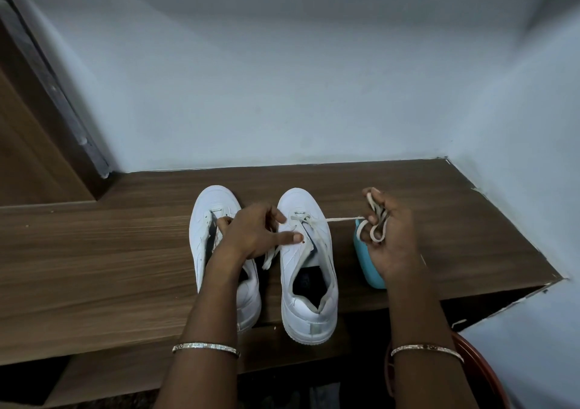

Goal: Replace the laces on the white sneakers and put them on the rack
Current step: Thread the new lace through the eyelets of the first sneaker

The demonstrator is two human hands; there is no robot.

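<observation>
Two white sneakers stand side by side on the wooden top [94, 245], toes toward the wall. My left hand [251, 236] lies over the gap between the left sneaker [216, 207] and the right sneaker [309, 283], its fingertips pressing on the right sneaker's upper near the eyelets. An off-white lace [342, 219] runs taut from the right sneaker's front eyelets out to my right hand [392, 239], which grips a bunch of looped lace. Another lace end hangs down between the two sneakers.
A light blue object [368, 267] sits on the wooden top, partly hidden behind my right hand. Pale walls close off the back and the right. A wooden door frame [47, 110] stands at the left. A reddish-brown rounded edge [483, 374] shows at the lower right.
</observation>
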